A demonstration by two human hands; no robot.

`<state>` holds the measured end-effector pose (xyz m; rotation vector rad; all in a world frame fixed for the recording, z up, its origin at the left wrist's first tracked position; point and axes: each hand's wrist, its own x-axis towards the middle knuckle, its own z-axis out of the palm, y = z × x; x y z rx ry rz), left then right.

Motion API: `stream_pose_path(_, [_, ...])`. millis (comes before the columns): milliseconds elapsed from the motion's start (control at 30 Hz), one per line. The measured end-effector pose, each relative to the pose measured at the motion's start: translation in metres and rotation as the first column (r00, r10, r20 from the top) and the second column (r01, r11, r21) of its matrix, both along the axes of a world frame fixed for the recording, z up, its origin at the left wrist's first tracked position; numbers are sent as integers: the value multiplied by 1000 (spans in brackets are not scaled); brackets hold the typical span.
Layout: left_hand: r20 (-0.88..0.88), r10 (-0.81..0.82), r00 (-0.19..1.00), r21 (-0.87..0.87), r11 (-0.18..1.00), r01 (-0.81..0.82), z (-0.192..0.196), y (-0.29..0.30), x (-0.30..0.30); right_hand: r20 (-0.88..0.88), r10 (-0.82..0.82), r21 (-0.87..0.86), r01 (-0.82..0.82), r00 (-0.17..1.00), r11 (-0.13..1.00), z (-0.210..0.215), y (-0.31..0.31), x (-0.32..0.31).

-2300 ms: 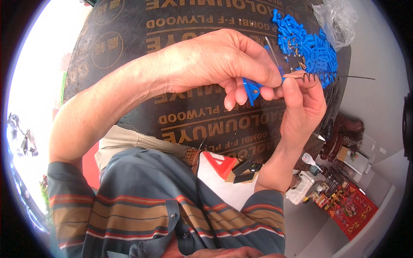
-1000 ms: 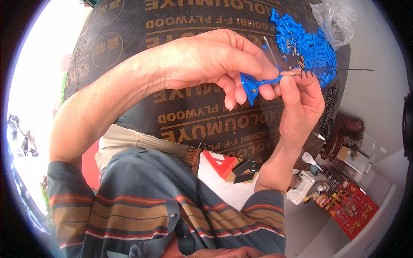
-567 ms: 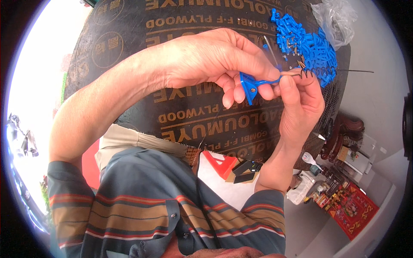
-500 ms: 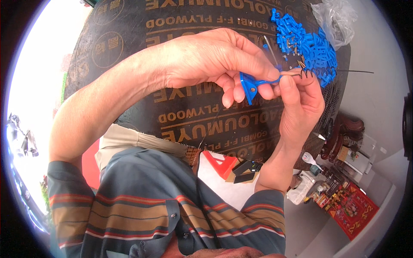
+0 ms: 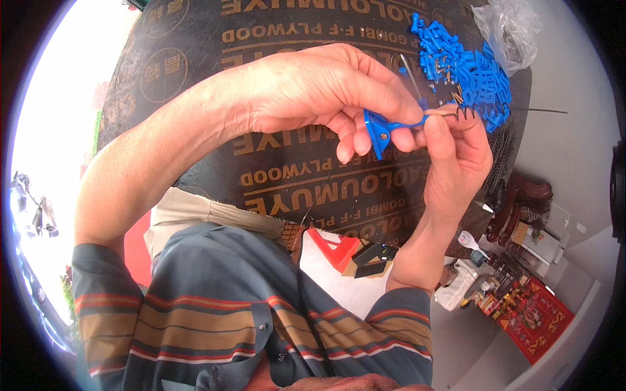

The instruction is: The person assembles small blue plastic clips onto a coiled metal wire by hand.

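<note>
- Plastic piece (image 5: 377, 135), blue, one: between the hands, around half past one; likely light, stiff and slick, best held by its stem (image 5: 397, 124).
- Left hand (image 5: 342, 90): thumb and fingers pinching that stem.
- Right hand (image 5: 459, 151): thumb and fingertip gripping one coiled black wire (image 5: 465, 113), probably springy, running toward three o'clock.
- Blue parts (image 5: 481, 81), at two o'clock: too heaped to count.
- Clear bag (image 5: 512, 36): one, beyond them.
</note>
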<state>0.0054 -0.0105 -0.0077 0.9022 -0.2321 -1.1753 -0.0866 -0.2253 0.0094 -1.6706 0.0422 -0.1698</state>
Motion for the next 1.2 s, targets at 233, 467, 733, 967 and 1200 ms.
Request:
stream_pose_path(233, [-1, -9, 1000, -19, 1000, 9, -3, 0, -1, -7, 12, 23, -11, 1000, 1000, -1, 1, 0])
stream_pose_path(467, [-14, -19, 1000, -23, 1000, 19, -2, 0, -1, 0, 13, 37, -13, 1000, 999, -1, 1, 0])
stream_pose_path(733, [123, 7, 992, 24, 1000, -10, 2, 0, -3, -3, 36, 9, -36, 999, 999, 0, 2, 1])
stream_pose_path(967, [203, 27, 979, 70, 997, -42, 5, -3, -7, -2, 7, 1, -7, 1000, 1000, 0, 4, -1])
stream_pose_path(1200, [84, 4, 996, 17, 1000, -5, 6, 1, -4, 29, 10, 3, -10, 1000, 1000, -2, 0, -1])
